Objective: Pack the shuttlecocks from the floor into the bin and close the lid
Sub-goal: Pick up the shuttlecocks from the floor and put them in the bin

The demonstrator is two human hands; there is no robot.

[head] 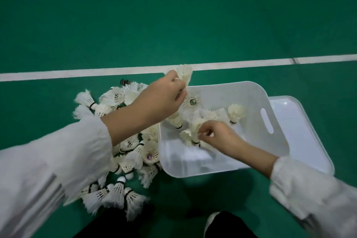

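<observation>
Head view: the left hand [164, 92] hangs over the bin's far left corner, fingers curled tight round a shuttlecock [184, 74]; its off-white feather skirt sticks out past the knuckles, pointing up and away, the cork hidden in the fist. The right hand [218, 135] is down inside the bin, thumb and fingertips pinching the feathers of a second shuttlecock [191, 135]; this one lies on its side among others, long axis running near to far, dark band and cork end toward the person, skirt fanned away.

Around it a few more lie in the bin's far half: one [235, 112] near the right wall with skirt away and band nearer; one [192, 102] by the far wall turned cork-on to the camera, showing a round dark label.

The bin [278, 121] is white plastic with rounded corners and a slot handle in its right wall, open, on the floor; the lid [301, 121] lies flat just to its right, partly hidden behind that wall.

Left of the bin, touching its left wall, a pile [123, 141] of white feathered shuttlecocks lies on the floor [173, 25], pointing every way; the nearest have corks away and skirts toward the person.

The floor is green with white lines [77, 74]; both sleeves are white.
</observation>
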